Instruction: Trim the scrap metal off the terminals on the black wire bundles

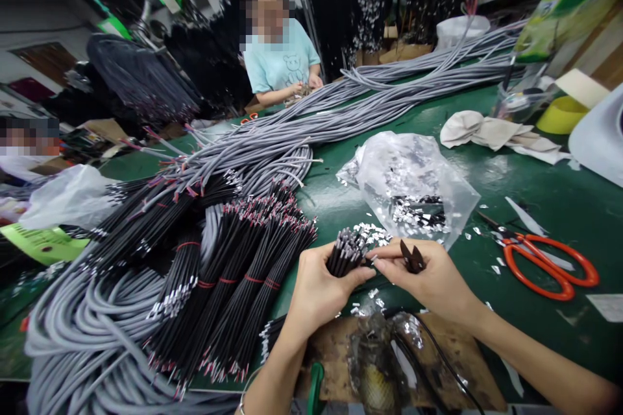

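My left hand (318, 288) is closed round a bundle of thin black wires (344, 251) with stripped silvery ends pointing up and to the right. My right hand (428, 275) is closed too, gripping a small dark cutting tool (413, 257) whose two tips stick up from the fist; its fingertips pinch at the wire ends. Both hands meet over the green table (535, 207), just in front of a clear plastic bag (413, 181) of small silvery metal bits.
Bundles of black wires tied with red bands (233, 279) and thick grey cables (97, 324) fill the left. Orange scissors (545, 262) lie to the right. A cloth (481, 131) and yellow bowl (559, 117) sit far right. A person in a light blue shirt (280, 61) works opposite.
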`<state>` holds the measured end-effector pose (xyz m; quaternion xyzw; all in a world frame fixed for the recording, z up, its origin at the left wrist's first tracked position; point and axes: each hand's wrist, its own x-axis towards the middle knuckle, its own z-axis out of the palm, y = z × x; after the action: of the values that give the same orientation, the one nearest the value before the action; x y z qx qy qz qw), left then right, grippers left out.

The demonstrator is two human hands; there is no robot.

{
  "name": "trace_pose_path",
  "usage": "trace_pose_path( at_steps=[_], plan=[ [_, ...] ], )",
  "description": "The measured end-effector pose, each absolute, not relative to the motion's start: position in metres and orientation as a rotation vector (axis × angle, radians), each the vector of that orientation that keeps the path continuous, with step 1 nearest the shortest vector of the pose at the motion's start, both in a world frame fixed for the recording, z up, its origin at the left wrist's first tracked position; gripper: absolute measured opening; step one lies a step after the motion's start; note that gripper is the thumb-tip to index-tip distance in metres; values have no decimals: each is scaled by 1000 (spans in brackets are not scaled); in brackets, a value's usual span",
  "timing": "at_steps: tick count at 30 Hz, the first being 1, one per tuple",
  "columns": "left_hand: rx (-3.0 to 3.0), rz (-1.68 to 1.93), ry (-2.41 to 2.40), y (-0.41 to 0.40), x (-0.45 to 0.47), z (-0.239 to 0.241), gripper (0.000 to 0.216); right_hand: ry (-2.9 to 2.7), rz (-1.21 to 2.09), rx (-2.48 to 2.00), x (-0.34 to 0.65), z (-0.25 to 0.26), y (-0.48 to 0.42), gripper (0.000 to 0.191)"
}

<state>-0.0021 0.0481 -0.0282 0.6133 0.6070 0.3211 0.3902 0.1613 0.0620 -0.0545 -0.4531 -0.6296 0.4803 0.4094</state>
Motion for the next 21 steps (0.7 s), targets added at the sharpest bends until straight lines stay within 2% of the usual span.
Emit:
trace_pose_path(
  at_steps=[9, 21],
  plan=[
    [1522, 730, 1448, 45, -1, -26, 21, -1683, 1108, -1092, 165, -56, 64, 17],
    [1678, 773, 1564, 47, 0, -28, 23, -1661, 1089, -1096, 165, -57, 63, 18]
  ],
)
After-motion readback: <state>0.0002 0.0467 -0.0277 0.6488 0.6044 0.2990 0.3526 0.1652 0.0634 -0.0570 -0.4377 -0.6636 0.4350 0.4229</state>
